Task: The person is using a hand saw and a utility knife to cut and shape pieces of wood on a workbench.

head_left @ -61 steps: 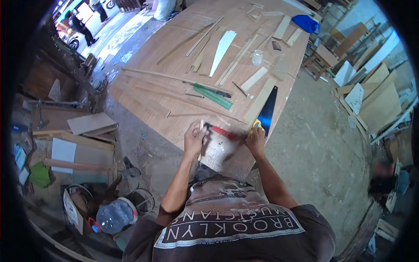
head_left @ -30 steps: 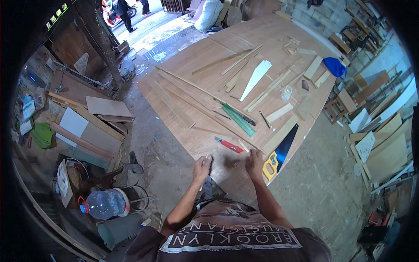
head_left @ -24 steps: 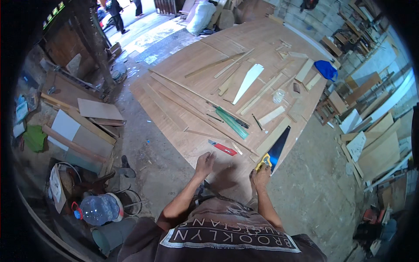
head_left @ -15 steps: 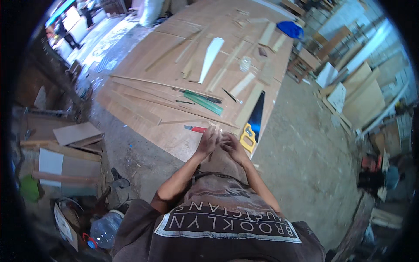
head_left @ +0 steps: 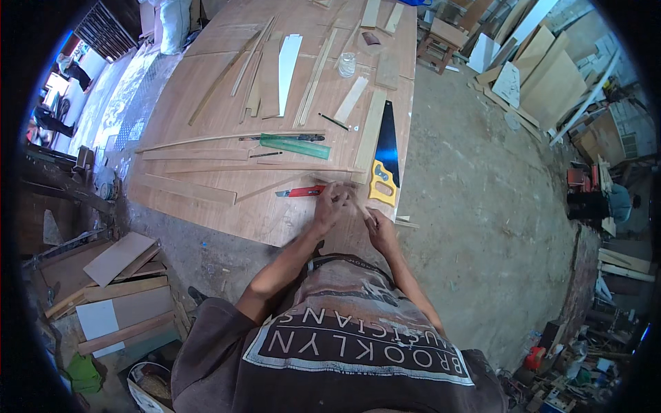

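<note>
My left hand (head_left: 332, 205) pinches a thin pale wood strip (head_left: 359, 207) at the near edge of the plywood tabletop (head_left: 182, 210), partly over a red utility knife (head_left: 295, 193). My right hand (head_left: 379, 228) is closed on the strip's lower right end. The strip slants between the two hands and is slightly blurred. A handsaw (head_left: 384, 179) with a yellow handle and dark blade lies right of my hands beside a long pale board (head_left: 372, 131). Beyond the knife lie a green strip (head_left: 296, 146) and several long wooden strips (head_left: 186, 186).
A clear container (head_left: 347, 64) and more wood pieces lie farther back. Stacked boards (head_left: 124, 310) are at lower left; panels (head_left: 551, 76) lean at upper right. People (head_left: 72, 70) are outside the doorway at upper left, and another person (head_left: 620, 205) is at far right.
The view has swung round. My right hand has left the saw handle, come to the left hand, then shifted down-right along the wood strip, which now spans both hands.
</note>
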{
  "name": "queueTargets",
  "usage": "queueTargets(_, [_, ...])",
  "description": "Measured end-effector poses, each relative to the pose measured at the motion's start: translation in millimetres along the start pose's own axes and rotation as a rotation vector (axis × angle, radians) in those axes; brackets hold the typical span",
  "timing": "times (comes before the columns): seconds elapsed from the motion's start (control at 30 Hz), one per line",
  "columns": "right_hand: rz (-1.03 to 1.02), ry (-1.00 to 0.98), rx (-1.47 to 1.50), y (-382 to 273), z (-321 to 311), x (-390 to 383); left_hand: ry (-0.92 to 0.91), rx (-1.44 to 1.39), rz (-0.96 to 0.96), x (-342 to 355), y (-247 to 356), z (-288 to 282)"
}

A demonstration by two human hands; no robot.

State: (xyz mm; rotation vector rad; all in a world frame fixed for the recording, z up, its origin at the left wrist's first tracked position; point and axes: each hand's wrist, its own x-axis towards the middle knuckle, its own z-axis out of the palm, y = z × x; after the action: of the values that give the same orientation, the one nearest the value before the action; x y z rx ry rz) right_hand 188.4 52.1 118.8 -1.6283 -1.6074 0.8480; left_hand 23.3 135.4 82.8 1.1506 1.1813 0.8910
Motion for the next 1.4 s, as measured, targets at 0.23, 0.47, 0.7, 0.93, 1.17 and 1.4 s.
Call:
queueTargets(0.23, [0.435,-0.021,-0.162,32.5,-10.3,-32.2,0.076,1.193,0.391,8.0,-45.2,-60.5])
queueTargets(0.47, [0.249,-0.042,-0.16,52.1,2.4,-38.0,-0.092,1.436,0.42,25.6,-42.4,-93.9])
queueTargets(0.7, [0.352,-0.224,0.526,8.8,24.7,5.1,-0.143,0.446,-0.088,10.2,-22.8,-53.7])
queueTargets(0.93, [0.313,-0.617,0.398,-7.2,32.7,16.2,0.186,-0.594,-0.233,-44.9,-0.2,-35.0])
queueTargets(1.17, [0.258,-0.801,0.259,7.8,48.5,22.5,0.644,-0.686,-0.279,-76.9,-21.8,-84.3])
queueTargets(1.4, [-0.145,-0.628,0.039,-3.4,90.2,62.2,0.776,-0.736,-0.292,-115.0,-28.5,-91.4])
